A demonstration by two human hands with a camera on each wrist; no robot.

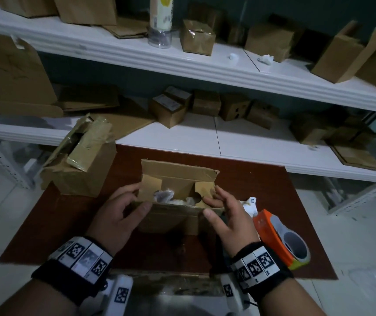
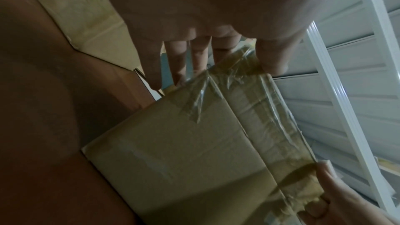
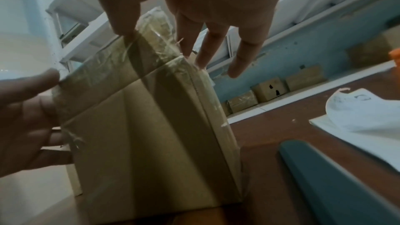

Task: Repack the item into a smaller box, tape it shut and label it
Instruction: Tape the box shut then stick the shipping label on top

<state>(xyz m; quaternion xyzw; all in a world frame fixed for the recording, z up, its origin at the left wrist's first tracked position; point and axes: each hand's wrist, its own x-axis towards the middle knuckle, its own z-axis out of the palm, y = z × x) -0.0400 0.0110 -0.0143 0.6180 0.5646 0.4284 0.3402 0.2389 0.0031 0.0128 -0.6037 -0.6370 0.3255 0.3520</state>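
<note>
A small cardboard box (image 1: pixel 173 217) stands open-topped in the middle of the brown table (image 1: pixel 273 190). A plastic-wrapped item (image 1: pixel 165 195) lies inside it. My left hand (image 1: pixel 141 197) is at the box's left corner, its thumb on the near flap and straight fingers against the left flap. My right hand (image 1: pixel 212 205) mirrors it at the right corner, touching the right flap. The left wrist view shows the left hand (image 2: pixel 223 69) over the taped box (image 2: pixel 184 151). The right wrist view shows the right hand (image 3: pixel 164 44) on the box (image 3: pixel 151 134).
A larger opened box (image 1: pixel 77 165) with torn tape sits at the table's left back corner. An orange tape dispenser (image 1: pixel 278 238) lies to the right of my right hand, with a white label sheet (image 1: pixel 249 206) behind it. White shelves (image 1: pixel 228 137) with several boxes stand beyond.
</note>
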